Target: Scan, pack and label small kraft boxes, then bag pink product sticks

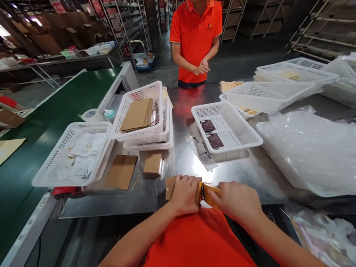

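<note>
At the near edge of the metal table, my left hand [185, 194] is wrapped over a small brown cardboard box [169, 187], pressing on its top and side. My right hand [238, 200] grips a yellow tape dispenser [211, 191], whose dark front edge touches the box's right end. My fingers hide much of both things. Just beyond lie another small cardboard box [152, 164] and a flat piece of cardboard [121, 171]. A strip of printed labels [200, 152] rests beside a white basket [239, 133] with two dark packets [215, 140] in it.
To the left stand a basket of white packets [40, 175] and stacked baskets [159, 140] holding flat cardboard, beside a green conveyor [58, 126]. Clear plastic bags [321, 152] fill the right side. Across the table [183, 110] stands a person in an orange shirt [196, 39], hands together.
</note>
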Tool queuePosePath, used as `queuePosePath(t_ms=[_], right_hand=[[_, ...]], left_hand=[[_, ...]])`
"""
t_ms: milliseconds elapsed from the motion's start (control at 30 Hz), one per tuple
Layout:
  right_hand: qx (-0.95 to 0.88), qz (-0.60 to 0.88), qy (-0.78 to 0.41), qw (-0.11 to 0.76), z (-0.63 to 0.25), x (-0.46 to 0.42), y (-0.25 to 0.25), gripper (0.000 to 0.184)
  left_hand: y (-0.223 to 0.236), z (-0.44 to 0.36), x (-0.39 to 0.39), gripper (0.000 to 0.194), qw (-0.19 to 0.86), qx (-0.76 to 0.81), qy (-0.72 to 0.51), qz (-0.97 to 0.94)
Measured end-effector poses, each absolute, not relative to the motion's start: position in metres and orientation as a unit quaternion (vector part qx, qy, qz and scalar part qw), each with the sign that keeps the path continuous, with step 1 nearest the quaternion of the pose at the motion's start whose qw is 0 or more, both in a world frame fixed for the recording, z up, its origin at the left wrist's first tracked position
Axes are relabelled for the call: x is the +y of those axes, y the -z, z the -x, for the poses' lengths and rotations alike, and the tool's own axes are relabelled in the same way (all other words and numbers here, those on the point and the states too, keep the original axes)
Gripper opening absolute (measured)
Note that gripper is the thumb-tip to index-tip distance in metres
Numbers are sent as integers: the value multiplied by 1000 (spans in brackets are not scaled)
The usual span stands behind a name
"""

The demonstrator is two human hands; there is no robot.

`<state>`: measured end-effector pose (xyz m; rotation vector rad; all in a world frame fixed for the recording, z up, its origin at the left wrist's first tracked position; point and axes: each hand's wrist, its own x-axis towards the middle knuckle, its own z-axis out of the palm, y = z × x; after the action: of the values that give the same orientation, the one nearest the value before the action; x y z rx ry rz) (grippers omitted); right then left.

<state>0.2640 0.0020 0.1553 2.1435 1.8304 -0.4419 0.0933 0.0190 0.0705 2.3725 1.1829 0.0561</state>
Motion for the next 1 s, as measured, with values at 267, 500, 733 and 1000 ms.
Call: queuePosePath(t_ms=[267, 500, 733, 1000], right_hand=[[608, -771, 131, 137, -316, 12, -120, 32], [518, -831, 184, 88, -298, -25, -120, 50], [517, -806, 287, -35, -275, -49, -53, 35], [483, -873, 56, -37, -409, -35, 2, 46]], left_hand=[[-111, -115, 6, 67, 302, 389, -122, -862], [-85, -107, 26, 67, 286, 502, -22, -816], [-70, -98, 16, 66, 342, 491, -140, -789], [8, -39, -12, 100, 381, 535, -224, -720]])
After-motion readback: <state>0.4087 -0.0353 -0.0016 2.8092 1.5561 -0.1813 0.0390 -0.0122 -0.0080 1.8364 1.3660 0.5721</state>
